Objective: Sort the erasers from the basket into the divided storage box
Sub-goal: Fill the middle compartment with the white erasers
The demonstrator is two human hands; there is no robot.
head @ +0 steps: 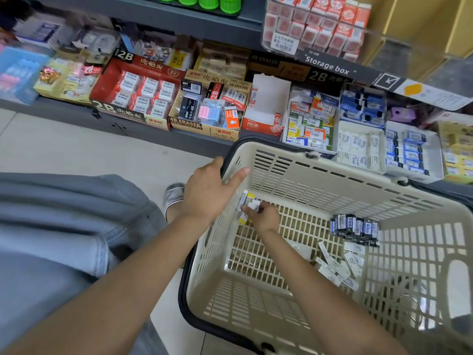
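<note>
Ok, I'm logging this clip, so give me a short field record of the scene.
setting: shop shelf of eraser boxes
basket: cream, slotted, on the floor
left hand: on the basket's near-left rim, index finger pointing
right hand: inside, pinching yellow-and-white erasers
also in basket: dark blue erasers, white erasers
divided storage box: on the shelf behind
</note>
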